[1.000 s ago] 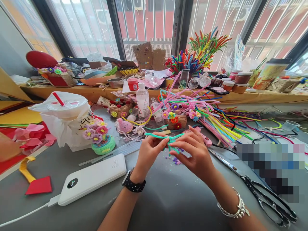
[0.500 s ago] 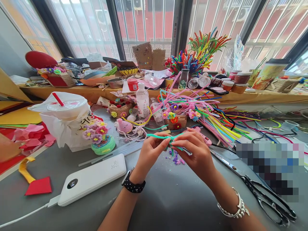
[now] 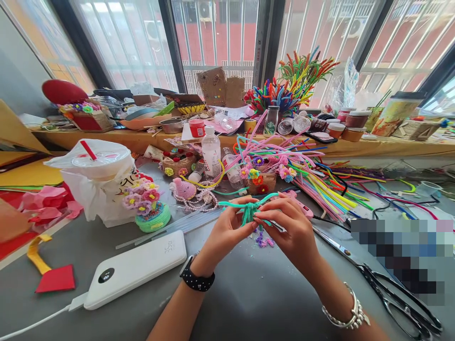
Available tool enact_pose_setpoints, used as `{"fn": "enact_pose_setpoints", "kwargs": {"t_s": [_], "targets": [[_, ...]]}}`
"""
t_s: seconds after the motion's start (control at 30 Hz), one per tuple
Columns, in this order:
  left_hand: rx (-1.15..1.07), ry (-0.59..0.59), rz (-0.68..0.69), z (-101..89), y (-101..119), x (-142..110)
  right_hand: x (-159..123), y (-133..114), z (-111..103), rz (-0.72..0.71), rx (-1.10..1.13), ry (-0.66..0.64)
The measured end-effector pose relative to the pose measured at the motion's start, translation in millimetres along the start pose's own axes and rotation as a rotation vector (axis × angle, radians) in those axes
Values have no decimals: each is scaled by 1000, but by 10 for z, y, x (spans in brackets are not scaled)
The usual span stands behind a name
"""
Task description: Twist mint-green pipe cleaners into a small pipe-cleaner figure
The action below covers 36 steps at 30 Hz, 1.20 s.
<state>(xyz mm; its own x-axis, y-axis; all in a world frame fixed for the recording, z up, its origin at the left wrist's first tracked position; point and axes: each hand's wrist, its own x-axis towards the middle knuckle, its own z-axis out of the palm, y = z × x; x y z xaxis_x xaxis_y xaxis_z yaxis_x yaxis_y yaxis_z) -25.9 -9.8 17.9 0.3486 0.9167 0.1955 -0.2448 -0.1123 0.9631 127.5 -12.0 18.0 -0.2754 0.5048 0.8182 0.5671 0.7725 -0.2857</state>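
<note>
Green pipe cleaners [image 3: 250,211], bent and twisted together with several ends sticking out, are held between both hands above the table. My left hand [image 3: 227,230] pinches the bundle from the left with thumb and fingers. From the right, my right hand [image 3: 288,219] grips it with thumb and fingertips; a thin metallic thing shows under those fingers, too covered to name. Small purple and pink fuzzy scraps [image 3: 263,240] lie on the table just below the hands. Behind the right hand sits a pink glue gun [image 3: 300,207], partly hidden.
Large black-handled scissors [image 3: 382,279] lie at the right. A white power bank [image 3: 137,270] with a cable is at the left, near a potted pipe-cleaner flower [image 3: 151,210] and a bagged drink cup [image 3: 101,173]. Loose pipe cleaners [image 3: 325,189] spread behind, beside a water bottle [image 3: 211,154].
My left hand has turned and its thumb has dropped, baring more of the green bundle. My right fingers have closed in on it. The view has tilted slightly upward.
</note>
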Motion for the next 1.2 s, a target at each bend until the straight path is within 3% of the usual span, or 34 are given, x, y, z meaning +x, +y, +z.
{"fn": "enact_pose_setpoints", "kwargs": {"t_s": [0.2, 0.63, 0.87, 1.2], "targets": [[-1, -3, -21, -5, 9, -6, -10, 6, -13, 33, -46, -24], [449, 182, 121, -31, -82, 26, 24, -4, -26, 25, 21, -63], [576, 183, 128, -4, -98, 24, 24, -16, -16, 116, 95, -47], [566, 154, 129, 31, -83, 23, 45, -19, -38, 264, 109, 23]]}}
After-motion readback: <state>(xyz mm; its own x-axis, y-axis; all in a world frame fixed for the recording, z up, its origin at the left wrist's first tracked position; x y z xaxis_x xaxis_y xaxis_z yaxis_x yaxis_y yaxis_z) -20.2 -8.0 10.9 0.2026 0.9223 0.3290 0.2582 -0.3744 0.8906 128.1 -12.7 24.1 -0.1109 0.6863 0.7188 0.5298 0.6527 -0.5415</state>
